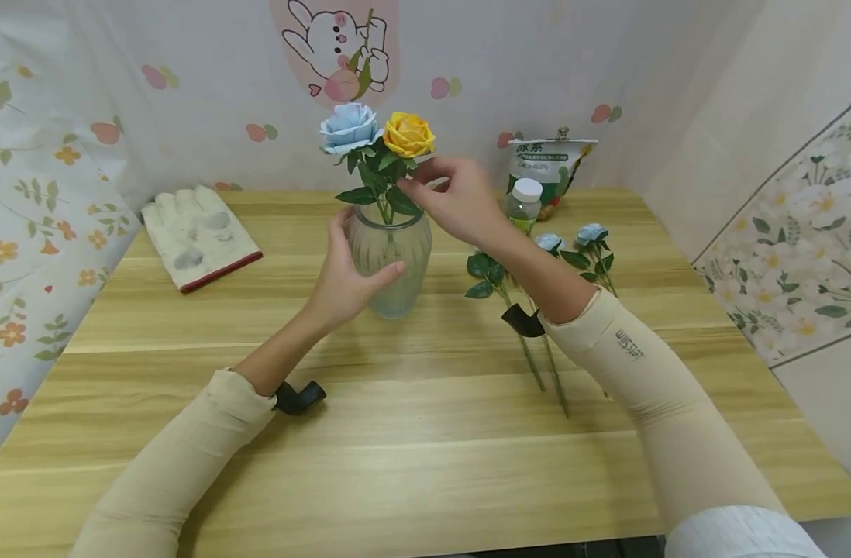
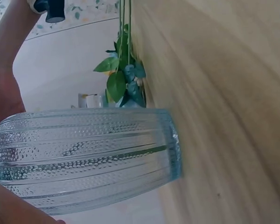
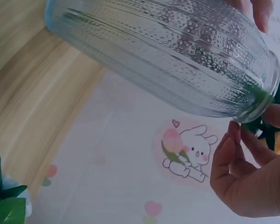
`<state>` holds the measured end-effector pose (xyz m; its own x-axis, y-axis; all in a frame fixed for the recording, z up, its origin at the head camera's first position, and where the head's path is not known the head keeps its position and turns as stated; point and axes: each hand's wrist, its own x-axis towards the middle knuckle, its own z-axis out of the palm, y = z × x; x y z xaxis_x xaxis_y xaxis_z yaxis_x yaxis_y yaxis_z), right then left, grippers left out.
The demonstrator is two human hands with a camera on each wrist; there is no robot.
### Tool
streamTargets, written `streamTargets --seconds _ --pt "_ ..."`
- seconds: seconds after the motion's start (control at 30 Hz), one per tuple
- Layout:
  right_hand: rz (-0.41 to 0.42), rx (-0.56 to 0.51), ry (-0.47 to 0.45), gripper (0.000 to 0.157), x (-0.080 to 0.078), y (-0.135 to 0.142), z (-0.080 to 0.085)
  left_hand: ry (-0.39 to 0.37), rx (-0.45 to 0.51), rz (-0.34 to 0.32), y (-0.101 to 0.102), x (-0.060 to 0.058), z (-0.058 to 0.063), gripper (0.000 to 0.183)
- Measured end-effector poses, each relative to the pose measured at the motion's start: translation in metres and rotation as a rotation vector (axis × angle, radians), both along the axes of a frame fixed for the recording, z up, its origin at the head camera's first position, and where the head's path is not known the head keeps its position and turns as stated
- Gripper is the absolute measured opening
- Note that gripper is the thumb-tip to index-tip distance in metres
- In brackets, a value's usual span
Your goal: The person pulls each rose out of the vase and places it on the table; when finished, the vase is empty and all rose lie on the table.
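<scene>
A ribbed clear glass vase [image 1: 391, 263] stands upright on the wooden table. My left hand [image 1: 352, 275] holds its side, thumb across the front and fingers round the left. A light blue rose [image 1: 350, 129] and a yellow rose [image 1: 408, 135] rise from the mouth. In the left wrist view a green stem [image 2: 144, 150] shows through the glass, reaching close to the base. My right hand [image 1: 456, 198] pinches the yellow rose among its leaves, just above the rim. The right wrist view shows those fingertips [image 3: 233, 130] beside the rim, the pinch itself partly hidden.
Several blue roses [image 1: 591, 234] with long stems lie to the right, partly behind the right forearm. Behind them stand a white-capped bottle [image 1: 525, 201] and a clipped pouch [image 1: 547, 167]. A whitish glove [image 1: 198, 236] lies at the back left. A printed curtain [image 1: 209, 85] hangs behind the table.
</scene>
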<state>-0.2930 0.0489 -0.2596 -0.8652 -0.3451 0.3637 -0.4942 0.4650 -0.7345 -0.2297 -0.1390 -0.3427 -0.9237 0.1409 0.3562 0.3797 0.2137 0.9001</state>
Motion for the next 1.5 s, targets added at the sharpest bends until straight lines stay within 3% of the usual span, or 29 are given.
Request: streamTargets --seconds 0.17,0.33,0.47,0.53,0.7,0.77,0.93,1.1,1.27,1.33,1.5 --pt "-0.001 0.031 -0.041 0.020 -0.006 -0.007 0.004 -0.005 0.013 -0.024 0.008 0.009 0.022 0.091" --pt "0.042 -0.007 -0.085 0.018 -0.008 -0.009 0.006 0.003 0.022 -0.034 0.012 0.009 0.024 0.089" --pt "0.131 0.033 -0.105 0.028 -0.005 -0.008 0.007 0.047 0.013 -0.040 0.015 0.009 0.025 0.094" --pt "0.205 0.077 -0.064 0.030 -0.004 -0.008 0.008 0.072 0.014 -0.041 0.015 0.009 0.024 0.098" --pt "0.345 0.126 0.015 0.026 -0.003 -0.006 0.006 0.090 0.006 -0.028 0.009 -0.005 0.006 0.103" --pt "0.364 0.120 -0.002 0.029 -0.001 -0.004 0.005 0.070 -0.013 -0.023 0.007 -0.011 -0.002 0.100" --pt "0.364 0.130 0.019 0.029 0.004 -0.004 0.005 0.032 -0.048 -0.014 0.002 -0.013 -0.007 0.091" --pt "0.399 0.175 0.049 0.031 0.007 -0.010 0.008 0.074 -0.047 -0.006 0.001 -0.013 -0.008 0.089" --pt "0.480 0.127 -0.030 0.035 0.007 -0.011 0.009 0.123 -0.043 -0.029 0.003 -0.015 -0.008 0.086" --pt "0.497 0.088 -0.044 0.038 0.007 -0.010 0.008 0.106 -0.048 -0.035 0.004 -0.014 -0.007 0.087" --pt "0.499 -0.041 -0.042 0.044 0.007 -0.010 0.002 0.082 -0.062 -0.057 0.007 -0.003 0.008 0.085"
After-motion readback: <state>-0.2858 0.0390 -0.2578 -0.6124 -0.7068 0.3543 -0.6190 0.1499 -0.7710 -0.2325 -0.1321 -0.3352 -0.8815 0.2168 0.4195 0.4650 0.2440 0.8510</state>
